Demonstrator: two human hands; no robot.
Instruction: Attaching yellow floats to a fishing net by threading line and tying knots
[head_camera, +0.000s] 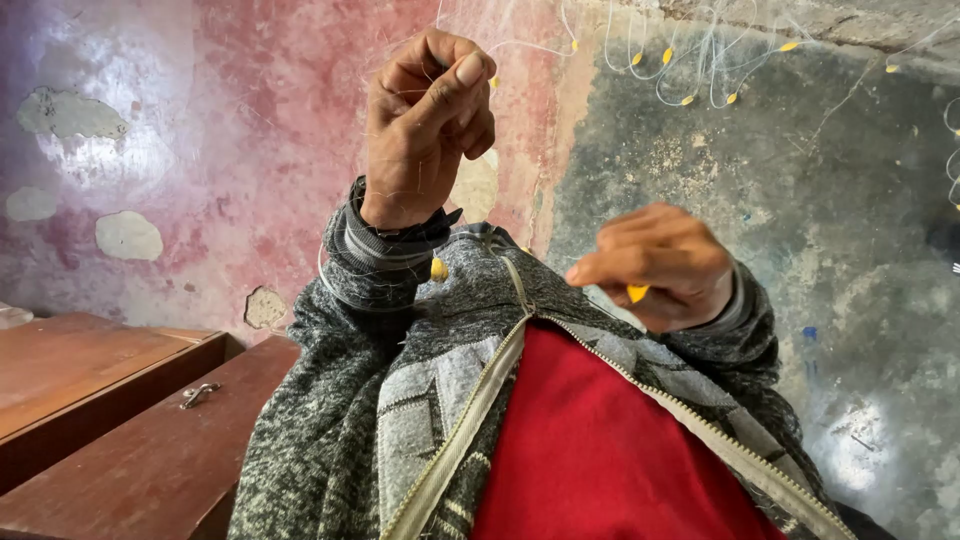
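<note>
The left hand (425, 125) is raised in front of the peeling wall (200, 150), its fingers curled in tight with the thumb pressed against the forefinger, pinching a thin clear fishing line (520, 45) that runs up toward small yellow beads (668, 55) strung along the top. The right hand (660, 265) sits lower, near the chest, loosely closed around a small yellow piece (637, 292) that peeks out under its fingers. Another yellow bead (438, 269) hangs beside the left cuff of the grey zip jacket (330, 420). A brown wooden box (150, 450) lies at lower left.
</note>
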